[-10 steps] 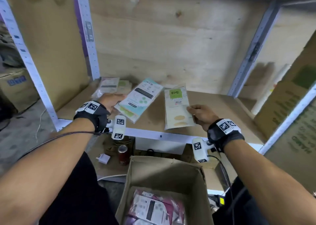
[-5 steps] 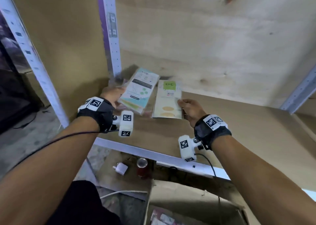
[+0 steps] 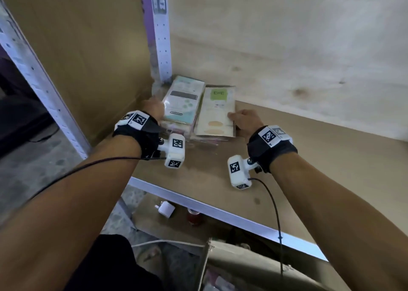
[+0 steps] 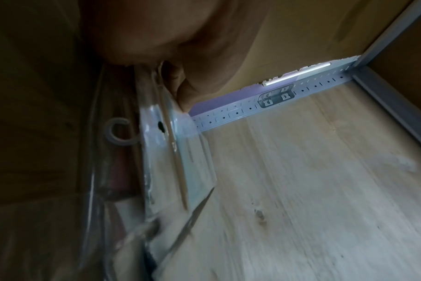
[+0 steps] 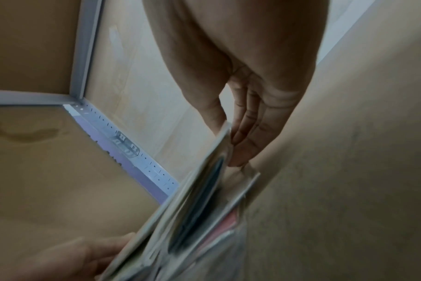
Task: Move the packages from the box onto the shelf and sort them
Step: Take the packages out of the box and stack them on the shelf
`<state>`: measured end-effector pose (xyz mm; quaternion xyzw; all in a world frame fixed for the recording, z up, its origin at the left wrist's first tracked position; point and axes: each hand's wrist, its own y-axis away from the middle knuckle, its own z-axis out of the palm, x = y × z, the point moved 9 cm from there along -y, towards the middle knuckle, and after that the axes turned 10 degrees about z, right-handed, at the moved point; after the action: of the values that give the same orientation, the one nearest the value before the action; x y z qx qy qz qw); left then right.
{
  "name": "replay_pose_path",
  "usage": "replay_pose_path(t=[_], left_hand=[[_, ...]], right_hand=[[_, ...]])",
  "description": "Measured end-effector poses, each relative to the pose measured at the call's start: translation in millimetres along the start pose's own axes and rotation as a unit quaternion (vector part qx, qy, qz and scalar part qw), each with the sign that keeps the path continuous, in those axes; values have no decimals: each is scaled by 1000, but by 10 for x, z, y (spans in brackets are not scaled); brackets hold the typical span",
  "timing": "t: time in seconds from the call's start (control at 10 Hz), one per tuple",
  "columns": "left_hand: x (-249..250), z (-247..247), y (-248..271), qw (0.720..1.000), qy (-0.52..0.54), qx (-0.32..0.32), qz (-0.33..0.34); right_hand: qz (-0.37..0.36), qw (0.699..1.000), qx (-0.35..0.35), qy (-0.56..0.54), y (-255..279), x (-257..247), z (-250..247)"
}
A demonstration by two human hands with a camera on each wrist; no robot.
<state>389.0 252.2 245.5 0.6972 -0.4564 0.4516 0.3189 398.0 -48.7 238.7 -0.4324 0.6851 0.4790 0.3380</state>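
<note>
Two piles of flat packages lie side by side in the back left corner of the shelf (image 3: 309,169). My left hand (image 3: 152,108) grips the left side of the teal-and-white package (image 3: 182,102), which tops a pile of clear-wrapped packages. My right hand (image 3: 241,119) pinches the right edge of the cream package (image 3: 217,111) with the green label, thumb on top. In the right wrist view the right hand (image 5: 231,136) has its fingers under that package (image 5: 192,199). The left wrist view is dark, with the package (image 4: 187,161) edge-on under the thumb.
A perforated metal post (image 3: 162,36) stands in the corner right behind the packages. Plywood walls close the back and left. The open cardboard box (image 3: 242,257) sits below the shelf's front rail, and a white charger (image 3: 166,209) and a red can (image 3: 194,216) lie on the lower level.
Both hands have slid their packages away from the front edge into the back left corner. The two packages now lie close together and nearly parallel.
</note>
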Motion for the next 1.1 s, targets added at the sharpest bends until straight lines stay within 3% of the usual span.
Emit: replay_pose_path(t=[0.1, 0.2, 0.4, 0.6, 0.8, 0.9, 1.1], left_hand=[[166, 28, 8, 986, -157, -33, 33], [125, 14, -70, 994, -104, -10, 23], [141, 55, -87, 984, -156, -56, 61], [280, -70, 193, 968, -215, -77, 107], [600, -190, 933, 968, -182, -25, 169], [712, -96, 1465, 969, -124, -36, 212], [721, 196, 2569, 952, -79, -140, 259]], right_hand=[[2, 999, 15, 38, -105, -7, 40], [8, 998, 15, 61, -111, -27, 73], [15, 996, -21, 90, 131, -59, 187], [-60, 979, -31, 194, 557, -122, 20], [-54, 973, -80, 209, 1176, 119, -222], [-77, 965, -89, 233, 1609, 279, -379], [-85, 957, -118, 251, 2561, 748, -679]])
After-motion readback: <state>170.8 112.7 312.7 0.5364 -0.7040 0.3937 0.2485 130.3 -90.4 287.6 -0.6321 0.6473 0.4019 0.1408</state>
